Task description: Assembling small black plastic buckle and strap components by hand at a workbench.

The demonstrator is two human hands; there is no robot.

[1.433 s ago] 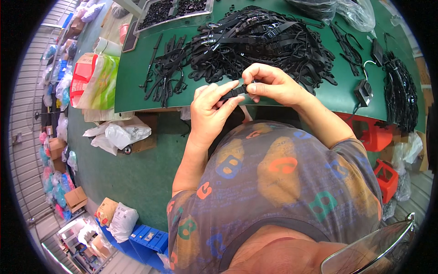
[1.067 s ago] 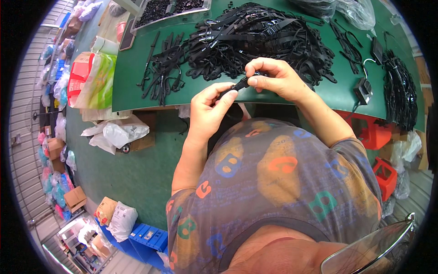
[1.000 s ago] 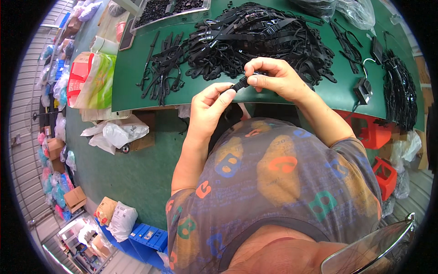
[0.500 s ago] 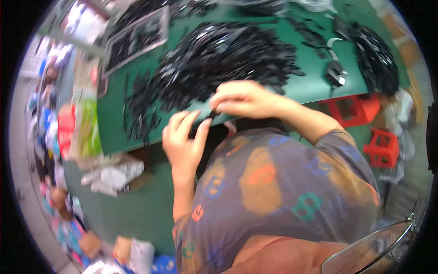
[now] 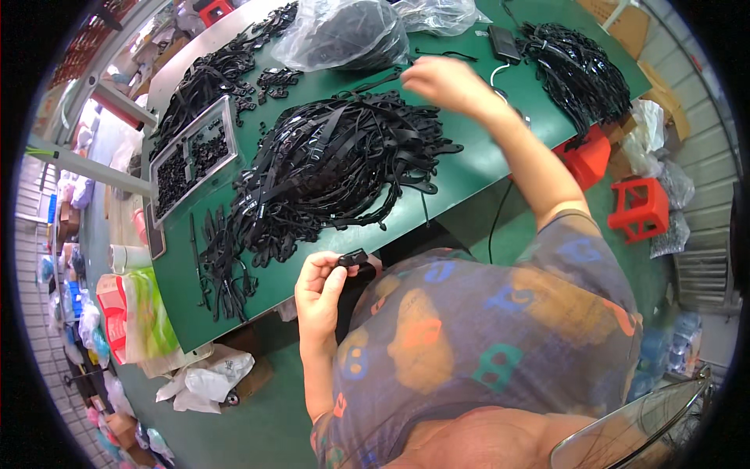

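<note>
Left hand (image 5: pixel 319 295) with part-hidden black piece (image 5: pixel 354 258)

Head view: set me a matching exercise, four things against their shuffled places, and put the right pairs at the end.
Things
1. Small black oblong piece
2. Rectangular clear plastic tray
3. Shiny bundle of long black straps
4. Bulky rounded clear plastic bag

Places
A. At the right end of the green table
B. At the picture's top, dark contents showing through
C. In the grip of the left hand
D. Left of the large strap pile, holding small black parts

Pairs: 1-C, 2-D, 3-A, 4-B
</note>
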